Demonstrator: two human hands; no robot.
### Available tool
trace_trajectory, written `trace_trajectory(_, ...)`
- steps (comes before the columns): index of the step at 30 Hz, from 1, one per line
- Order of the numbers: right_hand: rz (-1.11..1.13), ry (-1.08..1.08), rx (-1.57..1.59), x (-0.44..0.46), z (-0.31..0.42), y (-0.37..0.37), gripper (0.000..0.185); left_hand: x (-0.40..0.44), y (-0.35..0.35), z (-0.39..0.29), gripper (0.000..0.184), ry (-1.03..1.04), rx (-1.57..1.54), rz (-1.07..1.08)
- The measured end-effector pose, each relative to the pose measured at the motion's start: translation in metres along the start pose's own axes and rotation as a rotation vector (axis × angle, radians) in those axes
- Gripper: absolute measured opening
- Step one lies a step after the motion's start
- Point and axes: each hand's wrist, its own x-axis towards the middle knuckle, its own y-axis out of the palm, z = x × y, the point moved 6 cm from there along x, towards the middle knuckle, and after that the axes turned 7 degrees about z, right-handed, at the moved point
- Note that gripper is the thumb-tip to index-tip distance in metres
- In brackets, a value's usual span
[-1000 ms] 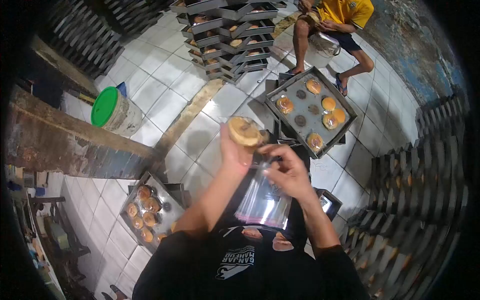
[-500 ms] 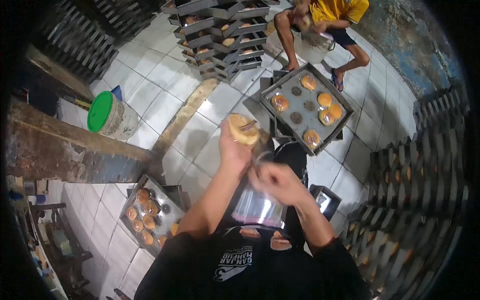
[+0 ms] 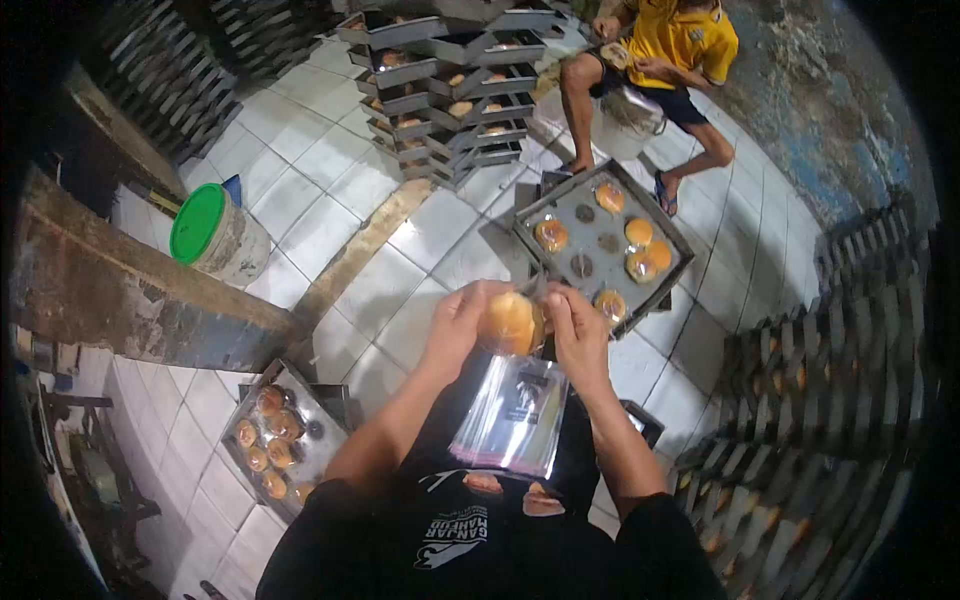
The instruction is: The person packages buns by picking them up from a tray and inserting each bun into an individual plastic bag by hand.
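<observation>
A round golden bun (image 3: 510,324) in a clear plastic bag hangs between my two hands. My left hand (image 3: 462,325) is closed on the bag's left side, its fingers near the top edge. On the other side my right hand (image 3: 580,335) pinches the bag's upper right corner between thumb and fingers. Below them, a stack of clear plastic bags (image 3: 512,415) lies on my lap. Past my right hand stands a metal tray (image 3: 590,245) with several buns, some in shiny wrapping.
Another tray of buns (image 3: 320,440) stands at the lower left. Stacked trays (image 3: 450,100) rise ahead, with more racks (image 3: 820,400) at the right. A lidded bucket (image 3: 215,235) is at the left. A person in a yellow shirt (image 3: 670,40) sits at the upper right, holding a bun.
The bun has moved down from my raised left palm to hang between both hands. My right hand has come up from the bag stack to the bag's corner.
</observation>
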Motion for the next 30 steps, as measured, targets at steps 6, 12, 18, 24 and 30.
trace_trajectory(6,-0.019,-0.045,0.027,0.005,0.029,-0.012,0.023,0.018,-0.013,-0.01,0.028,0.218,0.04,-0.148)
trace_trajectory(12,0.165,0.44,0.491,0.009,-0.038,-0.004,0.033,-0.005,-0.04,-0.003,0.028,0.231,0.487,-0.317)
trace_trajectory(18,0.175,0.614,0.504,-0.085,-0.094,0.038,0.028,-0.03,-0.046,0.047,0.03,-0.039,0.121,-0.138)
trace_trajectory(24,0.007,0.348,0.652,-0.058,-0.054,0.01,0.05,-0.004,0.004,0.034,0.015,0.057,0.189,-0.006)
trace_trajectory(30,-0.354,-0.016,-0.628,-0.001,-0.139,-0.066,0.063,-0.048,0.036,0.02,0.059,0.164,0.83,0.336)
